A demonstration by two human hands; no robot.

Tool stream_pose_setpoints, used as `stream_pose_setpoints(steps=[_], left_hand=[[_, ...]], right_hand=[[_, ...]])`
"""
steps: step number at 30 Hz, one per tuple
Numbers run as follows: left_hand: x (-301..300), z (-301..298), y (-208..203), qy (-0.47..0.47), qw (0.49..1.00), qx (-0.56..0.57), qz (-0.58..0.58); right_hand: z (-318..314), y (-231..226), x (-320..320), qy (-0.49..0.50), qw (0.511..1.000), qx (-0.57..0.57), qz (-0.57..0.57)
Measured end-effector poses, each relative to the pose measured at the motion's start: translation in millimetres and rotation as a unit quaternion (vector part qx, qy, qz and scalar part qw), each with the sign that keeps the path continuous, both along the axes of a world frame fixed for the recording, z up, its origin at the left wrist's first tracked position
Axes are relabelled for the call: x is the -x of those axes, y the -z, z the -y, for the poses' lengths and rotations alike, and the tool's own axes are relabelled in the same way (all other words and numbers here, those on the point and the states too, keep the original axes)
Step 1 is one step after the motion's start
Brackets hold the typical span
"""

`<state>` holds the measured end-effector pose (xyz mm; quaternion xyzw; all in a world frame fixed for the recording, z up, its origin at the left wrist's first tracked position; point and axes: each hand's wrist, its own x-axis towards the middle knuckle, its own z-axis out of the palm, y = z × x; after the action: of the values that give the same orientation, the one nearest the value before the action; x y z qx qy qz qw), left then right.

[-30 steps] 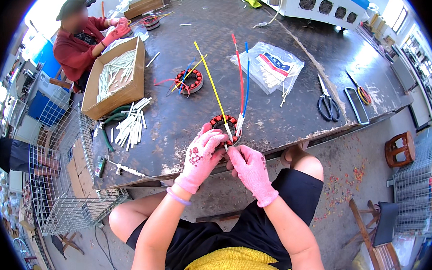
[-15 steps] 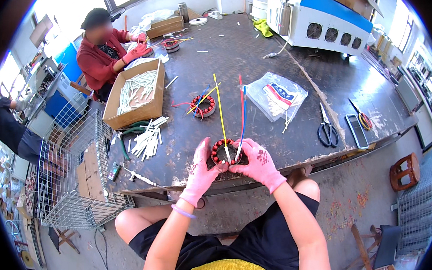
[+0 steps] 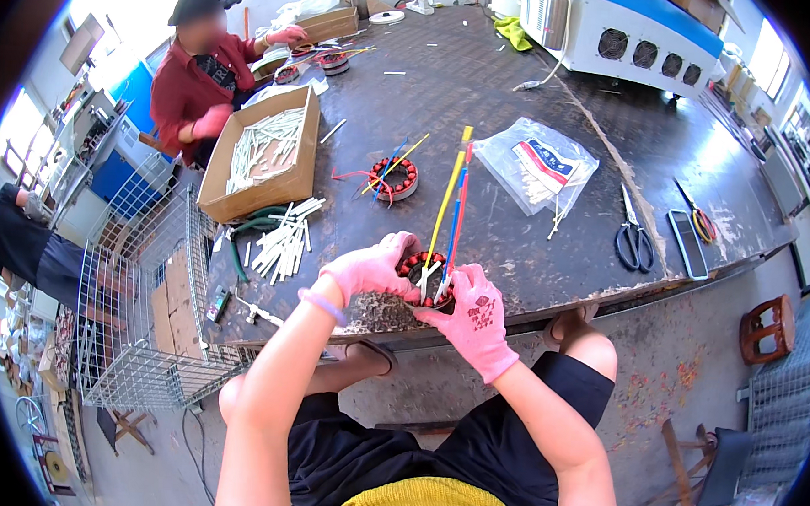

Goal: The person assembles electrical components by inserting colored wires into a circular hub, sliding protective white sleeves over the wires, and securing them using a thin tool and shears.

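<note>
Both my hands wear pink gloves and grip a motor stator (image 3: pixel 414 264), a ring with red windings, at the table's front edge. My left hand (image 3: pixel 377 268) curls around its left side. From the right, my right hand (image 3: pixel 475 323) presses its fingers against the lower right rim. Yellow, red and blue wires (image 3: pixel 445 200) stand up from the ring, with white sleeves at their lower ends. My fingers hide part of the rim. Farther back lies a second stator (image 3: pixel 396 180) with loose coloured wires.
At left are a cardboard box (image 3: pixel 209 186) of white tubes, a loose tube pile (image 3: pixel 283 247) and a wire cage (image 3: pixel 126 330). A plastic bag (image 3: pixel 542 164), scissors (image 3: pixel 635 242), a phone (image 3: pixel 687 245) and pliers (image 3: pixel 700 221) lie right. Beyond the box sits a co-worker (image 3: pixel 179 104).
My left hand has shifted higher around the stator, its forearm swinging left. The upright wires now lean more to the right. The co-worker's hands have moved apart.
</note>
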<state>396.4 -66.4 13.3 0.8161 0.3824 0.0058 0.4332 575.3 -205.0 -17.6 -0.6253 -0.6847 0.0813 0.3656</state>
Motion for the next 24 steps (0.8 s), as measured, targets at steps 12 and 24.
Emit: stream_pose_setpoints(steps=[12,24], left_hand=[[-6,32,-18,-0.109,0.981,-0.162,-0.019],[4,92,38,-0.164,0.903,-0.248,0.311]], right_hand=[[-78,-28,-42,-0.298,0.940,0.166,0.019],[-78,-24,-33,-0.335,0.928,0.162,0.027]])
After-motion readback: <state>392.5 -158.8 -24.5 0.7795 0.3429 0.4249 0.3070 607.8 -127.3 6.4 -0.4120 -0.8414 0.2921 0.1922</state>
